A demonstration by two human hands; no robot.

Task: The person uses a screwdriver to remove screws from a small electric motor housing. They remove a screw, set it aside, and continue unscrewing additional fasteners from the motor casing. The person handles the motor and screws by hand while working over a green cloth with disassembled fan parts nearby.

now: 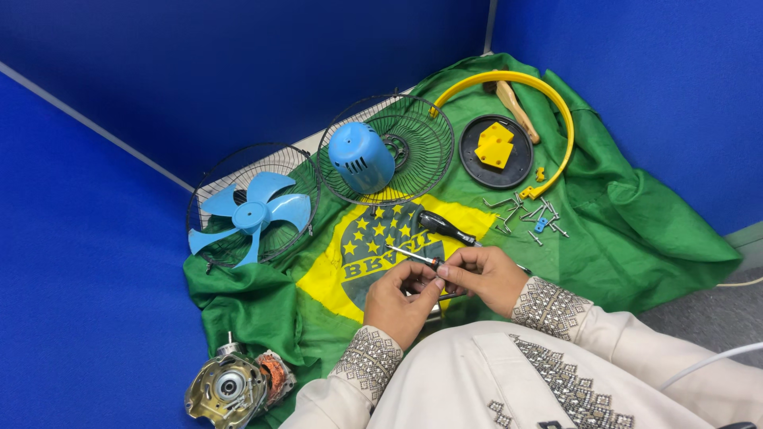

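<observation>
a small screwdriver with a thin metal shaft and a red band is lying across the fingertips of both hands, its tip pointing up and left over the round crest printed on the green and yellow cloth. the left hand is curling under it, fingers pinching at something small that is too tiny to make out, and the right hand is closing thumb and forefinger on the screwdriver near its middle; both wrists are coming in from the bottom in pale embroidered sleeves. just above the hands a black-handled screwdriver is lying on the cloth, and a scatter of screws is lying to the right of it. farther up, a blue motor cover is sitting in a wire fan guard, a blue fan blade is resting in a second wire guard to the left, and a yellow ring is curving around a black disc bearing a yellow bracket. a bare fan motor is lying at the lower left.
</observation>
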